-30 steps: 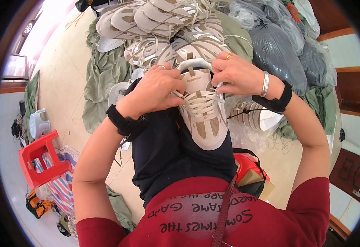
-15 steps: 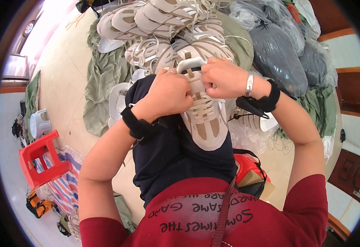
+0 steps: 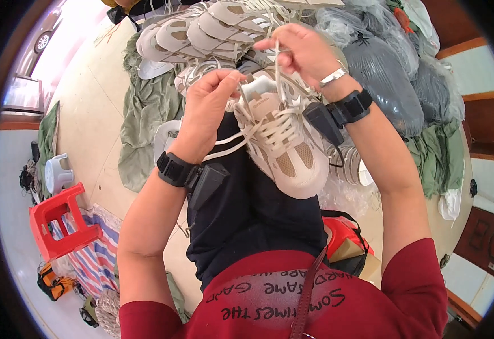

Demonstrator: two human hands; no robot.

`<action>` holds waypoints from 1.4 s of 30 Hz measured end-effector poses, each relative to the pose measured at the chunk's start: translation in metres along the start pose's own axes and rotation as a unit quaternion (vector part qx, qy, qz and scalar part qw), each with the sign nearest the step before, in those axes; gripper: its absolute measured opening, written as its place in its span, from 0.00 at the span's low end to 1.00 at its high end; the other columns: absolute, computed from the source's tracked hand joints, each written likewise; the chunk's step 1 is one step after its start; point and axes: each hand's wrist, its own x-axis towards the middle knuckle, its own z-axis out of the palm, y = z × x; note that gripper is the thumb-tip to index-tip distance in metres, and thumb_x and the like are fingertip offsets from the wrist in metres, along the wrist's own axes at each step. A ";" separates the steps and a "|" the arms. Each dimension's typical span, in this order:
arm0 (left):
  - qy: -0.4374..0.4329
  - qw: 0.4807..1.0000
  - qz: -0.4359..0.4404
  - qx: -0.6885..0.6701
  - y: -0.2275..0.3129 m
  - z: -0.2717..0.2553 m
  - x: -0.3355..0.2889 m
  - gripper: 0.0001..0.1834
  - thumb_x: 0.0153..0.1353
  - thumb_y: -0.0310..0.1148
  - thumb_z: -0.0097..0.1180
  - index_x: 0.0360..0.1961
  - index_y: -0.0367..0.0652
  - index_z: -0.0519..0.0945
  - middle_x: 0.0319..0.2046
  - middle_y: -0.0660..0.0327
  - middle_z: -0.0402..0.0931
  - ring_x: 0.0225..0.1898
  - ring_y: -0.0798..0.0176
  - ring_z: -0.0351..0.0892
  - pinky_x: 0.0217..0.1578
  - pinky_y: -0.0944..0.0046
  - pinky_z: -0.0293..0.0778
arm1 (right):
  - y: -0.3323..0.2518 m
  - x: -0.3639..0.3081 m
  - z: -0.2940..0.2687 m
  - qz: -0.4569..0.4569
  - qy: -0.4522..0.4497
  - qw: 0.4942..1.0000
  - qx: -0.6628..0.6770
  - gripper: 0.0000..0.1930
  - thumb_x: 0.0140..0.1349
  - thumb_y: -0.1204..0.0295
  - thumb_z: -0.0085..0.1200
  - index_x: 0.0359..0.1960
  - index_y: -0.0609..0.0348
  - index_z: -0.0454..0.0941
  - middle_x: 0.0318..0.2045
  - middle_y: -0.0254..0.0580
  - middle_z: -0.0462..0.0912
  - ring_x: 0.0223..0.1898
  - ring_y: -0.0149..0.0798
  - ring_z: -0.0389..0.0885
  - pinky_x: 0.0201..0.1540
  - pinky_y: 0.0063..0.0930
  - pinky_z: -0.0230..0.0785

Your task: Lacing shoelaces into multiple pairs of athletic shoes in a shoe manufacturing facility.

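Observation:
A beige and white sneaker rests on my dark-trousered lap, toe toward me, with cream shoelaces criss-crossed over its tongue. My left hand is closed in a pinch on a shoelace at the left of the shoe's collar. Higher up and to the right, my right hand holds a lace that runs up from the eyelets between its fingers. A loose lace end trails left under my left wrist. Both wrists carry black straps with small dark devices.
Many similar sneakers are piled just beyond my knees. Dark plastic-wrapped bundles lie at the far right, by green cloth. A red stool and a pale blue stool stand at left. A red and black bag sits beside my right hip.
Both hands have left the tongue and collar and drawn apart. My right hand has risen with a lace, my left has moved left, and the shoe has shifted slightly right, its laces now loose.

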 end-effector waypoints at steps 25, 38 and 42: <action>-0.391 0.737 0.282 0.474 -0.031 0.005 -0.123 0.30 0.53 0.37 0.63 0.57 0.41 0.72 0.62 0.57 0.68 0.67 0.47 0.61 0.64 0.47 0.60 | 0.044 -0.067 0.026 0.133 -0.182 0.972 -0.062 0.14 0.72 0.71 0.43 0.54 0.64 0.73 0.30 0.28 0.71 0.31 0.23 0.75 0.37 0.21 0.73; -0.385 0.731 0.288 0.484 -0.037 -0.010 -0.136 0.31 0.53 0.34 0.62 0.58 0.37 0.71 0.62 0.56 0.68 0.67 0.47 0.60 0.62 0.50 0.64 | -0.018 0.007 0.011 0.034 -0.109 0.988 -0.104 0.16 0.71 0.66 0.46 0.49 0.68 0.75 0.36 0.47 0.83 0.32 0.33 0.82 0.37 0.28 0.77; -0.389 0.736 0.288 0.474 -0.036 -0.006 -0.132 0.30 0.53 0.34 0.62 0.58 0.38 0.72 0.62 0.56 0.68 0.67 0.47 0.60 0.61 0.50 0.65 | -0.091 0.090 -0.055 -0.192 -0.077 0.969 -0.136 0.17 0.70 0.64 0.46 0.51 0.67 0.73 0.37 0.42 0.82 0.32 0.35 0.81 0.40 0.31 0.77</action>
